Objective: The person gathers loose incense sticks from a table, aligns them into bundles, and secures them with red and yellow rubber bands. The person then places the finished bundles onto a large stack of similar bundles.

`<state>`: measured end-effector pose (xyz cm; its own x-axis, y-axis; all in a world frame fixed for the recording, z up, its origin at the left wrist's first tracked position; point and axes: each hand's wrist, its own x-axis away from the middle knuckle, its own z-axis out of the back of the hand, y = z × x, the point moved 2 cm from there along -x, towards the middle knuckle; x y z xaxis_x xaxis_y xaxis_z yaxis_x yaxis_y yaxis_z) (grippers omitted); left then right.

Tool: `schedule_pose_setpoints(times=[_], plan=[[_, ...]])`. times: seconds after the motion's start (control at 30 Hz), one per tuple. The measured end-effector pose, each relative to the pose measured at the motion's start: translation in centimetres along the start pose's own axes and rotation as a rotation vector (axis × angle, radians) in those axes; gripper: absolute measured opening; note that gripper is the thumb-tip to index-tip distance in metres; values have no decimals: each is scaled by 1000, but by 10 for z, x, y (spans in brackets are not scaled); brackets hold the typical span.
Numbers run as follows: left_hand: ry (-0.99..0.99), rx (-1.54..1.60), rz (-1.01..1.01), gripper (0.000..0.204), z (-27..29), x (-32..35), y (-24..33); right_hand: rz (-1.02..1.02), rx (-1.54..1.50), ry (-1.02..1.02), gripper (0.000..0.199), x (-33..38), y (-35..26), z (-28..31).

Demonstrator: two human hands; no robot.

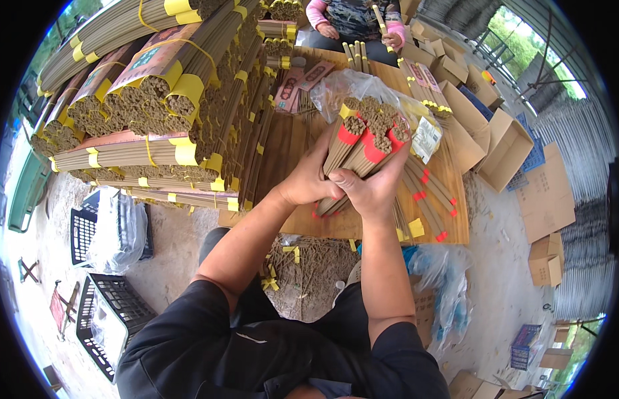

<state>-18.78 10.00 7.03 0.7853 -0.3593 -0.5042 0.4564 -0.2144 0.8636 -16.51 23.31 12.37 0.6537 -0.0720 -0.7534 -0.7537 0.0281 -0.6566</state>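
Both forearms rise from the lower edge to one bundle of incense sticks (362, 143), red-banded. Left hand (308, 181) and right hand (370, 191) each close a grip around its lower half; long axis tilts up-right, over the desk (289, 143).

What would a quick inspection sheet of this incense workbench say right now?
Surface: wooden table, mostly covered, bare strip in the middle.
Job's things: red-banded incense bundles gripped together, stick ends up; more red-banded bundles lie flat to the right.
Clutter: yellow-banded stacks piled high on the left; clear plastic bag behind the hands; loose sticks in the lap.
Grippers: left hand and right hand both closed around the held bundles.
Cables: nothing seen.
Surroundings: cardboard boxes to the right, black crates on the floor at left, another person's hands working at the far end.
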Motion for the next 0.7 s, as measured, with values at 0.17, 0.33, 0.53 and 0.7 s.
schedule_pose_setpoints(times=[0.17, 0.33, 0.53, 0.7], plan=[[-47, -126, 60, 149, 0, 2, -8, 50, 69, 75, 144, 4, 2, 5], [-57, -112, 70, 128, -3, -1, -6, 183, 212, -16, 134, 0, -3, 14], [-89, 59, 83, 109, -6, -1, -12, 54, -61, 118, 121, -5, 2, 18], [-66, 21, -12, 106, -6, 4, -20, -130, -372, 2, 122, -15, 4, 21]])
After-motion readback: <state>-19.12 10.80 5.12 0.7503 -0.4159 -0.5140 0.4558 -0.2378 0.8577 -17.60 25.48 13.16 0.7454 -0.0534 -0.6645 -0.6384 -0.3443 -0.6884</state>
